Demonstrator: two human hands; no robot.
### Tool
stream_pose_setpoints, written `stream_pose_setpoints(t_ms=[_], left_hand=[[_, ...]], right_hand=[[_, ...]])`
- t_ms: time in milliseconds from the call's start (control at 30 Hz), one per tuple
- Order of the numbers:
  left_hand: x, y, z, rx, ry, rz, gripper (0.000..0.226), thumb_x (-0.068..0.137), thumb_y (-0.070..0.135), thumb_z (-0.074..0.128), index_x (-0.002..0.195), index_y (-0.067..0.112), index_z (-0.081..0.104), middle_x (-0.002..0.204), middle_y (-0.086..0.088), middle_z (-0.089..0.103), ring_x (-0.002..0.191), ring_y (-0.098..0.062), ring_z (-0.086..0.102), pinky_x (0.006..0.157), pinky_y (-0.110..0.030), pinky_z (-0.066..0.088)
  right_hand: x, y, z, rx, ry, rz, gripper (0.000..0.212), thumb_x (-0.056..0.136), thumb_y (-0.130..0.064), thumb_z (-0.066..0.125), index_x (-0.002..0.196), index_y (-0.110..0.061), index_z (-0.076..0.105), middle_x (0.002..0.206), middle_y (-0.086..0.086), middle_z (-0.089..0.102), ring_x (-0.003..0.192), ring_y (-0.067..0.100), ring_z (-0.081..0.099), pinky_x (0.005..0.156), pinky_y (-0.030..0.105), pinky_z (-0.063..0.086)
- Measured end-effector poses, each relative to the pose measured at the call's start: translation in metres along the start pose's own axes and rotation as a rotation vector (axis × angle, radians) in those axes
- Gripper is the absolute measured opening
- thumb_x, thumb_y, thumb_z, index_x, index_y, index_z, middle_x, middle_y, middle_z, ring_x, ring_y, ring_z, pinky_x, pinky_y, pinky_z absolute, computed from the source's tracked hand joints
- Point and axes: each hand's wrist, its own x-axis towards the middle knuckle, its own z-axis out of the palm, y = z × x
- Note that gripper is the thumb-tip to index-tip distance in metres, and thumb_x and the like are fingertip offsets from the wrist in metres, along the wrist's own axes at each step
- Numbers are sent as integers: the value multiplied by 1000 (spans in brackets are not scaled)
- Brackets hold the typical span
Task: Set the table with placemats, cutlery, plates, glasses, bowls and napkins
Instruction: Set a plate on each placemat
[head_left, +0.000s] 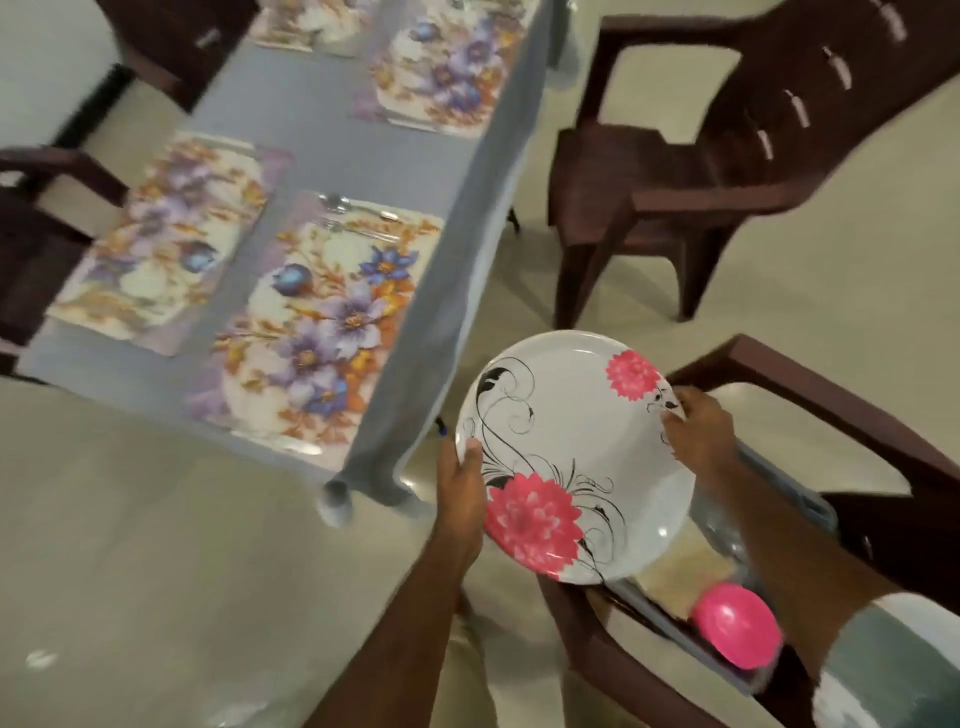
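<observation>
I hold a white plate (566, 452) with pink flowers and black swirls in both hands, tilted, above the floor beside the table's near corner. My left hand (462, 483) grips its left rim with the thumb on top. My right hand (698, 434) pinches its right rim. The table, under a grey cloth (306, 135), carries several floral placemats. The nearest placemat (322, 322) has a spoon and fork (348, 213) lying along its far edge.
A brown plastic chair (857, 519) at the lower right holds a grey tray (675, 613) with a pink bowl (737, 631) and clear items. Another brown chair (701, 171) stands right of the table; more chairs (31, 249) are on its left. The floor is pale tile.
</observation>
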Motion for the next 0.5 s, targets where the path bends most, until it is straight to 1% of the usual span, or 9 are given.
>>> stream_pose_setpoints(t_ms=[33,67,100,167,267,333,367,433,500], left_hand=[[0,13,-19,-27,32,15,26,108,24,46,134,25,49,126,8,63,112,-8,63,95,-33,53],[0,28,-41,-53,71,30,23,108,23,45,131,28,47,123,12,62,108,-2,60,93,-27,50],[1,42,-62,-72,111,50,24,109,23,44,131,30,48,120,14,60,105,-1,59,91,-26,48],[8,67,-105,-99,183,110,20,108,23,43,125,28,53,116,12,63,105,-4,61,89,-29,50],[31,100,-178,-125,359,159,16,107,18,45,120,18,55,103,6,60,93,-7,57,76,-24,46],[59,116,-231,-121,439,205,14,105,13,47,114,15,57,96,2,58,88,-15,53,74,-28,45],[72,123,-253,-102,467,220,14,104,11,47,111,15,58,94,1,58,88,-18,53,76,-32,46],[115,142,-315,-14,507,226,16,102,10,47,111,14,60,96,-3,60,92,-23,56,82,-37,48],[156,155,-369,111,540,241,20,102,11,46,115,10,61,102,-8,62,98,-29,59,85,-39,50]], right_hand=[[-6,-25,4,-3,-10,-46,30,95,-9,56,123,-9,66,111,19,68,105,39,62,85,37,47],[-12,-52,12,4,-24,-83,30,94,-7,57,122,-10,67,107,17,70,99,37,63,80,34,45],[-18,-80,18,9,-37,-114,31,92,-6,58,120,-11,69,101,14,71,94,34,63,77,34,45],[-30,-134,35,16,-65,-185,29,91,-6,59,117,-13,70,95,11,71,91,32,64,78,33,45],[-44,-215,76,70,-115,-267,26,91,-3,58,113,-11,71,88,6,68,85,28,64,73,28,42],[-51,-268,114,80,-155,-314,27,92,-3,57,113,-14,71,92,5,68,85,25,64,72,27,41],[-55,-289,131,77,-156,-327,28,93,-5,57,115,-17,70,96,3,68,87,23,63,74,27,42],[-61,-340,186,89,-143,-339,29,93,-8,59,118,-17,68,107,4,69,98,25,65,83,32,50],[-69,-381,234,92,-155,-305,30,92,-7,59,121,-12,67,115,9,69,106,30,65,91,39,53]])
